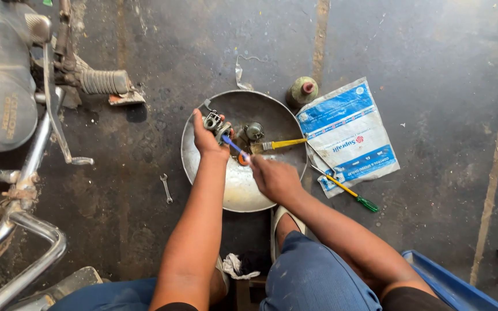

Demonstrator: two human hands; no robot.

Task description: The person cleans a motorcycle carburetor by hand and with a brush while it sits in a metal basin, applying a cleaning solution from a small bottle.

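left hand (207,137) gripping carburettor (217,125) over pan (243,193), upper left rim | right hand (272,175) pinching blue brush (233,144), tip at carburettor | yellow brush (278,144) inside pan | screwdriver (347,190) on bag (347,135) right | spanner (166,188) left, floor between open

This is a motorcycle repair workshop, and the work is done on the ground. The floor (422,52) is dark, stained concrete. At the left of the frame stands a motorcycle (7,98) with its footrest (104,82). A small wrench (166,188) and a screwdriver (347,189) lie near a metal basin (243,190) in the centre.
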